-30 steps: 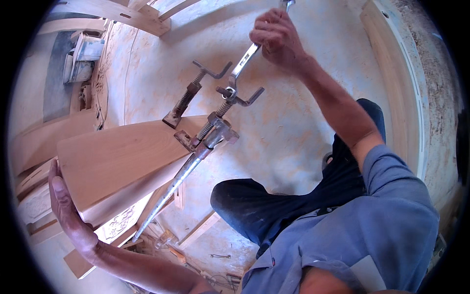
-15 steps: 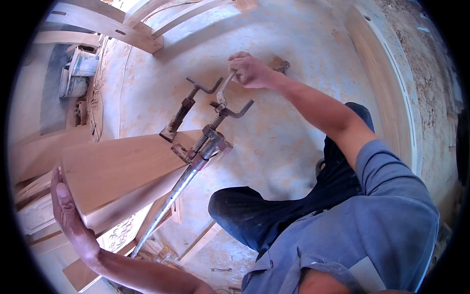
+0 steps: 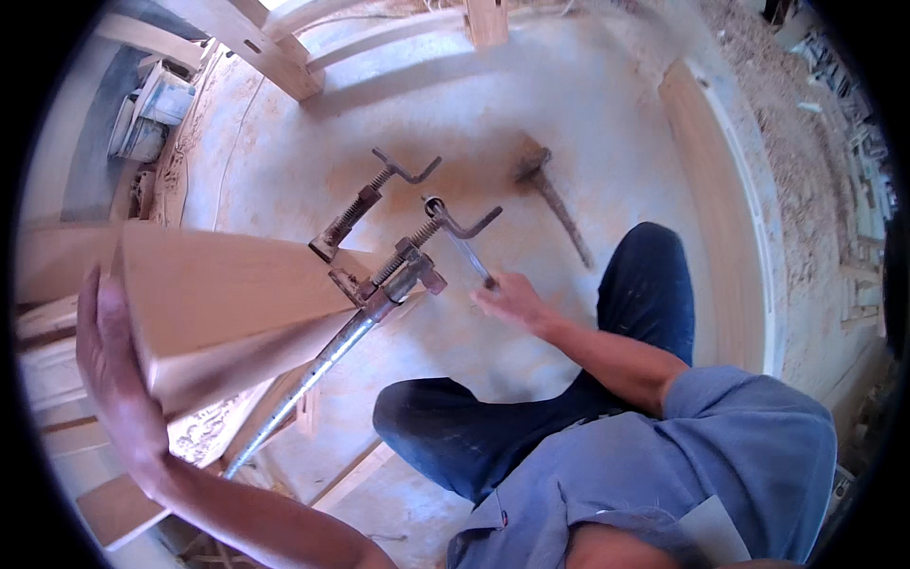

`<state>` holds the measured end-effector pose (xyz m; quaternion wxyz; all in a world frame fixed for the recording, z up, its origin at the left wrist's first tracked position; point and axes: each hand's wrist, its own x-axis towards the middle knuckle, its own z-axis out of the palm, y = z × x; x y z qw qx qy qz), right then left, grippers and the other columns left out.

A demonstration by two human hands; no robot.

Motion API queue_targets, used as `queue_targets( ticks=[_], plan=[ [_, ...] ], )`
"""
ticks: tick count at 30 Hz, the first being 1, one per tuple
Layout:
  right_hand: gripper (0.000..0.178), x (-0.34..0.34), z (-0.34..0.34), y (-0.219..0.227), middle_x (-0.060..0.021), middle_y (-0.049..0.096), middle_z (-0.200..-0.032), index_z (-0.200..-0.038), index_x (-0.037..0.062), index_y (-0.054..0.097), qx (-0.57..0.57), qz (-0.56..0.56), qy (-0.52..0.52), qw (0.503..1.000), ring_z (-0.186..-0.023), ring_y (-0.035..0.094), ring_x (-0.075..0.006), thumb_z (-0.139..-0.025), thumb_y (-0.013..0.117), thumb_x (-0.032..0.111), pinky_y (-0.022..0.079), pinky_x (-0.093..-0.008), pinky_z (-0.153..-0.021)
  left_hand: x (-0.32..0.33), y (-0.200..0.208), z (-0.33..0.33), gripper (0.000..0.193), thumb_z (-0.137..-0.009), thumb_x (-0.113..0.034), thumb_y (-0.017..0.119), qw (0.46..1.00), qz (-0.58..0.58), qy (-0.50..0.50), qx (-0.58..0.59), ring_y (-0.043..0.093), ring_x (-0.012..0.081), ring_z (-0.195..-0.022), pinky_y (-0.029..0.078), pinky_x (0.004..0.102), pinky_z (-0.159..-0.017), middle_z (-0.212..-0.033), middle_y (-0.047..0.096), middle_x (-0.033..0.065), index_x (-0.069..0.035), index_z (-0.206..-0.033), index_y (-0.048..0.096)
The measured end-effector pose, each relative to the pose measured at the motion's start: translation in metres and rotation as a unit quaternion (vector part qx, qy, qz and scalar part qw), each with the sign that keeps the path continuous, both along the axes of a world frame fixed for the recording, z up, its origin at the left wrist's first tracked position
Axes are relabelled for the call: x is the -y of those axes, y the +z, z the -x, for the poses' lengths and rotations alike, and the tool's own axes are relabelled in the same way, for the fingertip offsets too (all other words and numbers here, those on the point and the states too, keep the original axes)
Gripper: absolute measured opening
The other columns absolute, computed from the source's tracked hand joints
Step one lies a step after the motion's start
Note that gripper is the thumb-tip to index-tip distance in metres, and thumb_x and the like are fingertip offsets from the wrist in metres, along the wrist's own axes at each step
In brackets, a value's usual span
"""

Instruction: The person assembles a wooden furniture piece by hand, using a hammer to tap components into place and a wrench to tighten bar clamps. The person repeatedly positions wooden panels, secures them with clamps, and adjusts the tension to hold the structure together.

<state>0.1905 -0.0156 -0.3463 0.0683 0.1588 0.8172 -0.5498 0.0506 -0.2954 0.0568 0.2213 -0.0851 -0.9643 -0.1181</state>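
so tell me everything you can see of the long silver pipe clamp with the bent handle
The long silver metal pipe clamp slants from lower left to upper right in the view. Its rusty-looking brown head carries a threaded screw topped by a bent metal rod handle. A rusty foot by the screw seems to rest against the pale brown wooden block. The silver metal wrench in the person's right hand meets the handle.
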Motion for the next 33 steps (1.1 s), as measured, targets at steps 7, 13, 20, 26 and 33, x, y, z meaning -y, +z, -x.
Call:
queue_targets(
  ticks=[7,13,20,26,33],
  plan=[
    [0.018,-0.027,-0.052,0.201,-0.0058,0.058,-0.063,-0.077,0.0029,0.056,0.126,0.173,0.015,0.977,-0.058,0.057,-0.0130,-0.079,0.068,0.016,0.048,-0.0305,-0.057,0.003,0.011,0.013,0.077,-0.097,-0.061,0.044,0.997,-0.037,-0.046,0.047,0.046,0.0336,-0.135,0.032,0.0385,-0.112,-0.142,0.051,0.0238,0.002,-0.141,0.048],
    [0.054,-0.017,-0.105,0.170,-0.0017,0.063,-0.081,-0.134,-0.0033,0.052,-0.161,0.180,-0.079,0.967,-0.069,0.055,-0.0059,-0.081,0.067,-0.002,0.046,-0.0233,-0.063,-0.009,0.011,0.021,0.076,-0.093,-0.062,0.047,0.988,-0.038,-0.126,0.084,0.051,0.0337,-0.126,0.032,0.0343,-0.109,-0.134,0.056,0.0224,0.002,-0.133,0.055],
    [0.037,0.009,-0.087,0.145,-0.0131,0.064,-0.100,-0.120,-0.0013,0.059,-0.440,-0.044,-0.221,0.869,-0.111,0.054,-0.0246,-0.085,0.070,0.004,0.044,-0.0328,-0.091,-0.016,0.028,0.032,0.041,-0.094,-0.040,0.049,0.975,0.009,-0.140,0.173,0.049,0.0238,-0.094,0.036,0.0310,-0.093,-0.098,0.054,0.0115,0.000,-0.099,0.056],
    [0.019,-0.001,-0.061,0.216,-0.0104,0.066,-0.089,-0.100,-0.0010,0.067,-0.523,0.055,-0.132,0.840,-0.090,0.063,-0.0208,-0.084,0.070,0.009,0.049,-0.0310,-0.080,-0.009,0.016,0.055,0.050,-0.092,-0.043,0.048,0.965,0.068,-0.223,0.118,0.055,0.0294,-0.102,0.037,0.0358,-0.097,-0.110,0.061,0.0176,0.002,-0.109,0.057],
    [0.027,0.025,0.103,0.330,-0.0196,0.070,-0.084,-0.090,0.0017,0.073,-0.364,-0.254,-0.055,0.894,-0.081,0.070,-0.0301,-0.080,0.065,0.025,0.054,-0.0378,-0.075,-0.003,-0.019,0.056,0.051,-0.093,-0.043,0.042,0.971,0.089,-0.206,0.088,0.062,0.0355,-0.096,0.045,0.0434,-0.088,-0.111,0.067,0.0209,0.001,-0.110,0.062]
  ],
)
